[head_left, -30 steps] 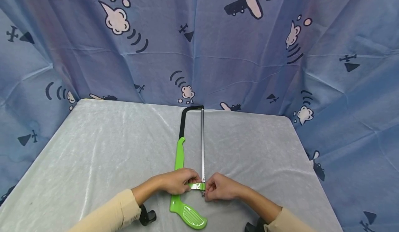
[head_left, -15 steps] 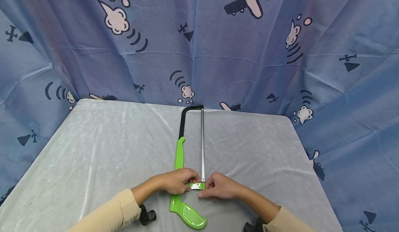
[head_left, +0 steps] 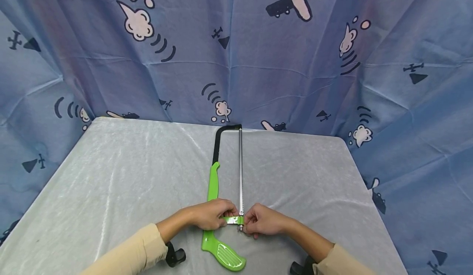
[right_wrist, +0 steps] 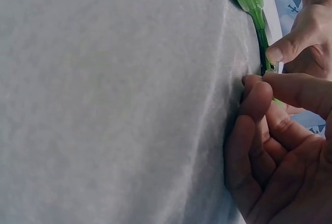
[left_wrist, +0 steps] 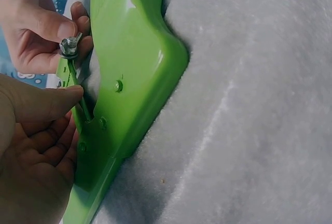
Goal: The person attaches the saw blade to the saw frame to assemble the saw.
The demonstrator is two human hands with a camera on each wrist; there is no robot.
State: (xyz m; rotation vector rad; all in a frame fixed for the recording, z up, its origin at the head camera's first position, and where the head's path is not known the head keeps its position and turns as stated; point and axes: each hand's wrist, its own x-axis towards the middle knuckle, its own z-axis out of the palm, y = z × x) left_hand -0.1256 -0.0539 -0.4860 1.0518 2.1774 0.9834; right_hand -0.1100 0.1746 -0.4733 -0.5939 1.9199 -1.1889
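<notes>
saw [head_left: 213, 182] lies mid-way across the table [head_left: 148, 164], long axis running away from the person, black end [head_left: 216, 145] by the far edge, green handle [head_left: 226, 257] nearest, blade [head_left: 241, 172] on the right. left hand [head_left: 214, 214] pinches its crossbar [head_left: 232, 221]; right hand [head_left: 267, 221] grips the nut [head_left: 240, 228]. creased pale grey cloth [head_left: 303, 176] on top, blue plane-print curtain [head_left: 258, 82] behind.

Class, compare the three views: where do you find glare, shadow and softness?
Head: the printed curtain reads crisply; left wrist: white glare streaks on the hacksaw's green handle; right wrist: dim, the grey cloth soft in detail, shadow beside the right hand.
</notes>
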